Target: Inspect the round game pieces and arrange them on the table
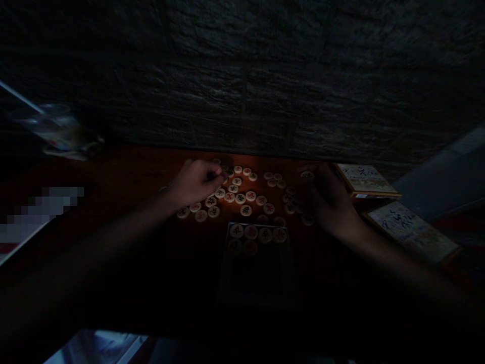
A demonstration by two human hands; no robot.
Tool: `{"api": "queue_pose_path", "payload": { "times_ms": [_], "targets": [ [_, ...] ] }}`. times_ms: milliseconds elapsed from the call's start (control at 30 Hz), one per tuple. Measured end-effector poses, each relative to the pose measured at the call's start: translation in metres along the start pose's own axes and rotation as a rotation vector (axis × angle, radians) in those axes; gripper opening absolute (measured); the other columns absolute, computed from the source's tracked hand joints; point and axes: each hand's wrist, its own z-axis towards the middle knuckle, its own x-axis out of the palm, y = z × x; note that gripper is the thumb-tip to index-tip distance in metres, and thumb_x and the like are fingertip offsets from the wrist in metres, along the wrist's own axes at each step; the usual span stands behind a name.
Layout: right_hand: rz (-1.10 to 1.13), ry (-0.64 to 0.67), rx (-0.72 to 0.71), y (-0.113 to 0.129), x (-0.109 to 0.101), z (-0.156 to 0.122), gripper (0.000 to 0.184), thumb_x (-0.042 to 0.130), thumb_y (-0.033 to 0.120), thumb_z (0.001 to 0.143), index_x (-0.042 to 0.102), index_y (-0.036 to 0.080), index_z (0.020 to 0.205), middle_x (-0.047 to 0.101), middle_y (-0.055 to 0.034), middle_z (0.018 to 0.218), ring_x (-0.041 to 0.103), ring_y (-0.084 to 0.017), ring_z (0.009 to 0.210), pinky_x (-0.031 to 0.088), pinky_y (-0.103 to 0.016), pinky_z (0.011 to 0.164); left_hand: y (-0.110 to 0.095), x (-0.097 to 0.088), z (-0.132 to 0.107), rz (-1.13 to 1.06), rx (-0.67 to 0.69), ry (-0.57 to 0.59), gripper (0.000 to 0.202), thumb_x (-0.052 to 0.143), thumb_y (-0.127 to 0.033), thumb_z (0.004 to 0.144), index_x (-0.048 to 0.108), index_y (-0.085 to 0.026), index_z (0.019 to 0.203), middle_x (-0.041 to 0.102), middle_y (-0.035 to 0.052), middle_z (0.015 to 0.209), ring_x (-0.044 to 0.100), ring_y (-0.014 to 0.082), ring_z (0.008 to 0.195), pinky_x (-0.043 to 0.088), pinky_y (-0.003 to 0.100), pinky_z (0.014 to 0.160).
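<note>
Reddish table; scattered discs, tray, boxes

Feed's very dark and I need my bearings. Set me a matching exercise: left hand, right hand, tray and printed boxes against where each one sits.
Things:
1. left hand
2. right hand
3. tray
4. printed boxes

Places:
A. far right of the table
B. at the left side of the scattered game pieces
C. nearest the camera, a few pieces in its far end
D. between the scattered pieces and the boxes

Pairs: 1-B; 2-D; 3-C; 4-A
</note>
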Motion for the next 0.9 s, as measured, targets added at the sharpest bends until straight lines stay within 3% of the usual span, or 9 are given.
{"api": "queue_pose_path", "payload": {
  "times_ms": [233,400,667,767,900],
  "targets": [
    [0.02,0.0,0.057,-0.0011,0.0001,-0.0017,0.029,0.051,0.05,0.104,0.065,0.025,0.108,0.068,-0.0039,0.086,0.064,-0.019,0.074,0.048,-0.031,0.062,0.0007,0.0015,-0.0001,-0.013,-0.005,-0.006,0.031,0.057,-0.034,0.091,0.066,-0.018,0.066,0.056,-0.0032,0.053,0.05,0.0119,0.052,0.033,0.027,0.055],
    [-0.049,-0.051,-0.022,0.0031,-0.0031,0.0004,0.031,0.05,0.047,0.105,0.065,0.022,0.095,0.068,-0.0038,0.08,0.064,-0.019,0.073,0.047,-0.032,0.064,0.0021,0.0027,0.0004,-0.021,0.014,-0.019,0.031,0.057,-0.033,0.091,0.066,-0.017,0.065,0.057,-0.0029,0.054,0.051,0.0119,0.052,0.033,0.027,0.055],
    [-0.003,-0.077,0.027,0.0054,-0.0041,0.0011,0.044,0.05,0.058,0.103,0.067,0.023,0.083,0.06,-0.0013,0.064,0.057,-0.016,0.059,0.039,-0.03,0.054,0.0018,0.0017,-0.0001,-0.018,0.02,-0.027,0.033,0.057,-0.033,0.09,0.062,-0.018,0.062,0.052,-0.0038,0.051,0.047,0.0112,0.051,0.032,0.027,0.054],
    [0.021,-0.077,0.05,0.003,-0.0014,0.0016,0.046,0.049,0.059,0.103,0.067,0.023,0.082,0.059,-0.0009,0.063,0.056,-0.016,0.058,0.04,-0.03,0.054,0.0027,0.0022,-0.0003,-0.02,0.016,-0.018,0.031,0.057,-0.032,0.09,0.063,-0.018,0.063,0.054,-0.0033,0.053,0.049,0.0115,0.052,0.033,0.028,0.055],
    [0.007,-0.174,0.033,-0.0034,0.001,0.0032,0.039,0.049,0.054,0.103,0.064,0.023,0.085,0.064,-0.0041,0.074,0.061,-0.019,0.07,0.046,-0.032,0.061,0.0025,0.0016,0.0,-0.023,-0.008,0.006,0.032,0.056,-0.035,0.09,0.065,-0.018,0.065,0.056,-0.0023,0.055,0.051,0.0125,0.053,0.034,0.028,0.056]
  ]
}}
